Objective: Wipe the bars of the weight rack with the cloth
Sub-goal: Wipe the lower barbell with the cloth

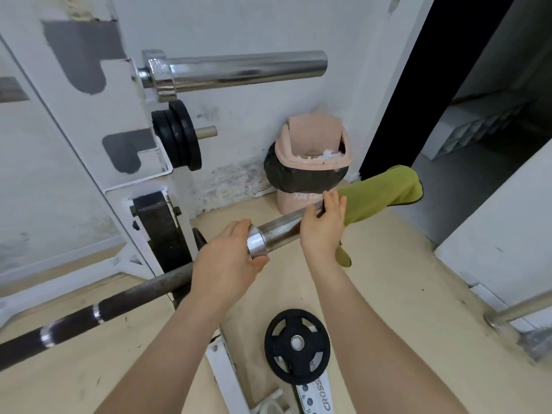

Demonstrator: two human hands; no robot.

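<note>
A lower barbell runs from the bottom left up to the middle, its chrome sleeve (277,230) pointing right. My left hand (227,261) grips the sleeve's collar (257,242). Over the sleeve's outer end lies a green cloth (379,194), and my right hand (324,224) holds it wrapped round the bar there. A flap of cloth hangs below my wrist. Higher up, a second barbell's chrome sleeve (245,70) rests on the white rack (119,121).
Black plates (179,135) hang on a rack peg, and a larger plate (162,231) sits lower down. Another plate (297,345) lies on the rack's base by the floor. A pink bin (310,150) stands against the wall. A dark doorway (448,100) opens on the right.
</note>
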